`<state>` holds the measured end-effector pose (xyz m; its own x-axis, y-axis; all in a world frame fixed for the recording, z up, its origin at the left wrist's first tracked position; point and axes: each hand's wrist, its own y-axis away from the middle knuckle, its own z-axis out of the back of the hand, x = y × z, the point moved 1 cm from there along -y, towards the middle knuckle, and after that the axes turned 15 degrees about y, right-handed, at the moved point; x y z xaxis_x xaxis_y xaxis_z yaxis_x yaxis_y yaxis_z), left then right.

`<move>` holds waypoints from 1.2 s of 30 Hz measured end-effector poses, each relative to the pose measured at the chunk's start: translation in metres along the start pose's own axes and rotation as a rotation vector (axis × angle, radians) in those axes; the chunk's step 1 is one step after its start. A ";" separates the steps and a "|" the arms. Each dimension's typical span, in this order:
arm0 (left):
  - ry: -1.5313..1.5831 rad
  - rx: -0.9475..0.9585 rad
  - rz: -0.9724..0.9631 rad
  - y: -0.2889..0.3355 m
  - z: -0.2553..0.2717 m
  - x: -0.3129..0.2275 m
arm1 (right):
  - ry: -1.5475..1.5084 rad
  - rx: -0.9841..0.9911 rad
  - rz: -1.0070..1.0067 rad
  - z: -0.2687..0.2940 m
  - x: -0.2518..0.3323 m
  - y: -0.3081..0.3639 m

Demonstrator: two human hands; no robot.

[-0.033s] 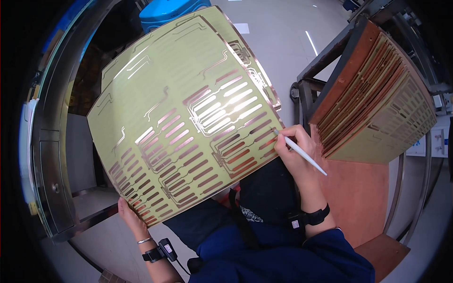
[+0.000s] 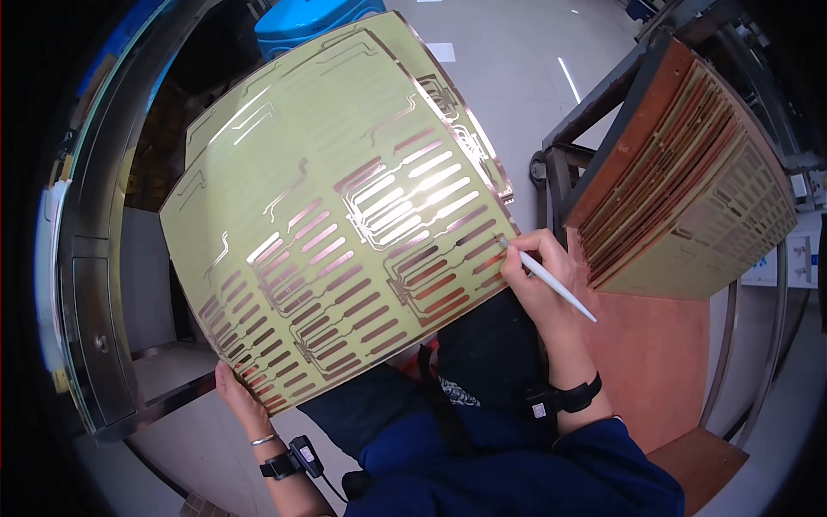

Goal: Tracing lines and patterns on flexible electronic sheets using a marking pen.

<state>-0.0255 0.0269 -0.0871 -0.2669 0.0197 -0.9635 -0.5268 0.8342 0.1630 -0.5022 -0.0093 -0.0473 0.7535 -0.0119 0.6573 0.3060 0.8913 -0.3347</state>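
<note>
A large pale-green circuit board panel point(image 2: 301, 121) with shiny copper tracks and rows of long pads lies tilted above my lap. Part of a second, similar panel point(image 2: 412, 52) shows behind it at the far right edge. My left hand point(image 2: 239, 398) grips the near left corner, its fingers partly hidden under the panel. Close to the right edge, my right hand point(image 2: 544, 271) pinches a slim white pen-shaped tool point(image 2: 560, 290). The tool's tapered tail points toward me, and its working tip is at the copper pads; whether it touches them I cannot tell.
On the right, a stack of similar panels point(image 2: 680, 155) leans on edge against a reddish-brown board point(image 2: 633, 112) on a metal-framed cart point(image 2: 560, 155). A metal cabinet point(image 2: 95, 302) stands at the left. Beyond the panel is a blue plastic stool point(image 2: 310, 19).
</note>
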 end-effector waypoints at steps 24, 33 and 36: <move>0.026 0.003 0.002 -0.001 0.004 0.002 | -0.035 0.044 0.025 0.002 -0.006 0.000; 0.032 -0.025 0.006 -0.002 0.005 0.003 | 0.010 0.023 0.015 0.004 0.001 -0.001; 0.046 -0.014 -0.002 -0.003 0.006 0.004 | 0.019 0.032 0.030 0.005 0.002 -0.001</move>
<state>-0.0203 0.0282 -0.0930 -0.3021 -0.0076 -0.9532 -0.5386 0.8264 0.1641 -0.5037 -0.0078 -0.0423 0.7729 0.0073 0.6344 0.2640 0.9055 -0.3321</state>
